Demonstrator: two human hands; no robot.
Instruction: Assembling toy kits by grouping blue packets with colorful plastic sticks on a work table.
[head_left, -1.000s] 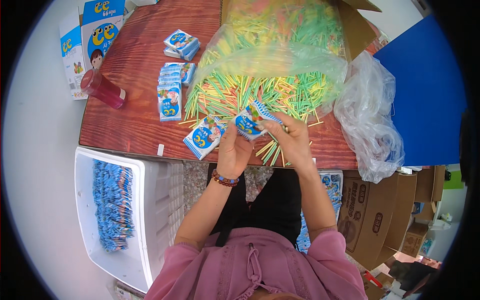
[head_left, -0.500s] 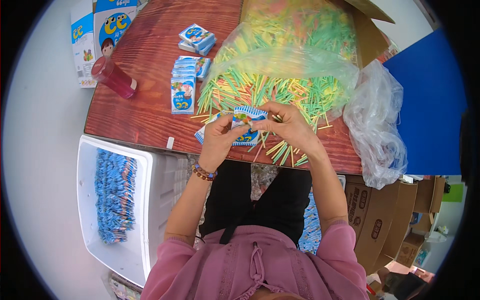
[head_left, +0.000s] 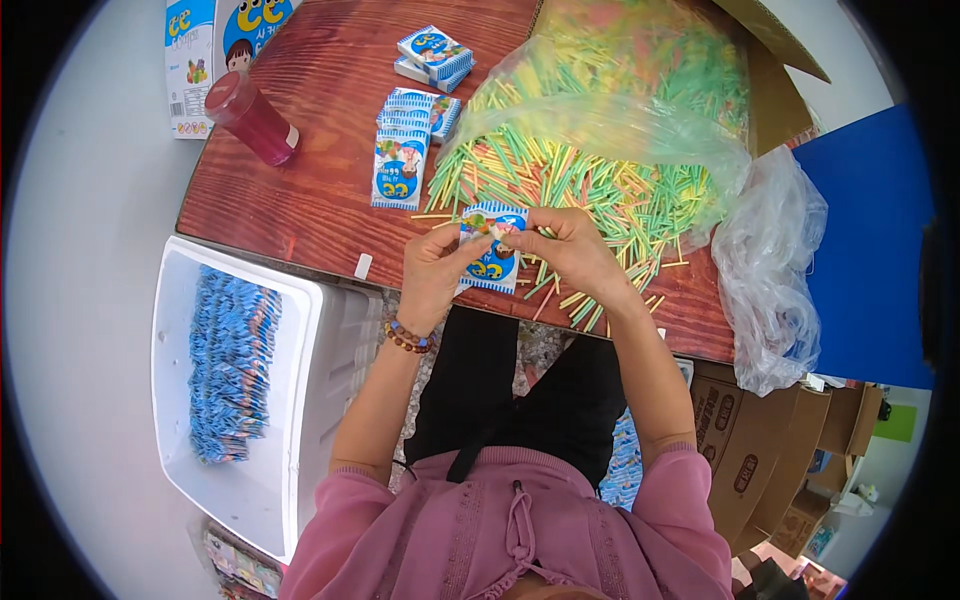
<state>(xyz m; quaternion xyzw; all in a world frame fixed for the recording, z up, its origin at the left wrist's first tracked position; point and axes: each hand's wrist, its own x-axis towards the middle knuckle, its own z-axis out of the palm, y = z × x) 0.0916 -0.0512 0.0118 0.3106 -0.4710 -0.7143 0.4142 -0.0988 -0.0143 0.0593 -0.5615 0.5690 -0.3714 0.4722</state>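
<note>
Cartons [head_left: 190, 75], two of them, blue and white, are standing at the far left. Below them one white bin [head_left: 175, 400] is holding blue packets [head_left: 232, 370], too closely packed for counting. One pink jar [head_left: 255, 120] is lying tilted on the red-brown counter [head_left: 320, 190], and one small white piece [head_left: 363, 265] is resting at its near edge. Further right, one row of packets [head_left: 398, 175] is overlapping; only its front one is showing in full, so its count is staying unclear. Behind it, two packs [head_left: 435, 50] are lying one atop the other.

Two hands are meeting over the near edge of the counter: the left hand [head_left: 435, 270] is pinching one blue and white packet [head_left: 495, 268] from its left side, while the right hand [head_left: 575, 255] is clamping it from the right, thumb on its front. Fingers are hiding part of it.

Beyond the right hand, countless coloured sticks [head_left: 590, 190] are spreading out; one clear bag [head_left: 620, 125] is covering much of them. One open brown box [head_left: 785, 110] is standing behind. Crumpled clear plastic [head_left: 775, 270] is draping over the right edge of the counter, beside one blue panel [head_left: 870, 240]. Below, brown boxes [head_left: 760, 450] are standing.
</note>
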